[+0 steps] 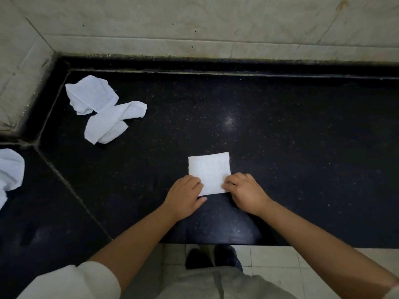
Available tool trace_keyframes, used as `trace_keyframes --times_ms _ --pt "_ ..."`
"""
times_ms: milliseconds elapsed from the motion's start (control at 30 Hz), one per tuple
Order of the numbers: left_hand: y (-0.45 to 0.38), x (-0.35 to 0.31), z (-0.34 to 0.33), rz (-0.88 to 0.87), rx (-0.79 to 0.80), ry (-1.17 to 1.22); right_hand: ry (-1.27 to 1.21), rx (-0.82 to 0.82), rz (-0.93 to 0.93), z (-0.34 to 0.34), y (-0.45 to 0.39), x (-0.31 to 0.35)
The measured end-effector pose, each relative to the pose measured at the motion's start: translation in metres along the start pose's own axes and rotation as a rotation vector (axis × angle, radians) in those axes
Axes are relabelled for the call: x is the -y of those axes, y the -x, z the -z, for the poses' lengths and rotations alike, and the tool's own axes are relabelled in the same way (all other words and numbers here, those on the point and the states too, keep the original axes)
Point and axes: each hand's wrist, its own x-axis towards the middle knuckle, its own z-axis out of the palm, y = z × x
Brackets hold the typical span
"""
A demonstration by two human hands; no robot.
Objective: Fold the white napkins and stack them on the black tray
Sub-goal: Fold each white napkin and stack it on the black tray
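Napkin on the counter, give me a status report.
Left hand and right hand pinch folded napkin at near corners. Loose napkins far left. No tray in view.

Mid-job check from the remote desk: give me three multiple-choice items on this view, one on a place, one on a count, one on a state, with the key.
1. Where does the folded napkin lie?
A. on the black counter in front of the person
B. on the floor tiles
C. against the back wall

2. How many heaps of unfolded napkins show?
A. none
B. two
C. five

3. What are the hands doing?
A. hanging idle
B. lifting a heap
C. resting on the folded napkin's near corners

Key:
1 A, it lies flat on the black counter.
2 B, one crumpled heap at the far left, another heap at the left edge.
3 C, left hand and right hand sit on its near corners.
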Motion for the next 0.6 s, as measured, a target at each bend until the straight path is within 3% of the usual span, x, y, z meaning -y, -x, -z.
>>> trace_keyframes --times_ms 233,400,500,600 --pt "-0.01 -0.003 0.004 -0.002 0.052 -0.028 -0.038 -0.044 -0.04 0.012 -0.013 0.001" --pt "-0.019 -0.011 0.008 -0.059 -0.069 -0.029 -0.472 0.013 -0.252 0.027 0.001 -0.007" --pt "-0.027 -0.032 0.017 -0.125 -0.184 0.077 -0.624 -0.081 -0.307 0.038 0.038 -0.021" --pt "-0.042 -0.077 0.039 -0.262 -0.159 0.131 -0.774 -0.153 -0.402 0.053 0.096 -0.038"
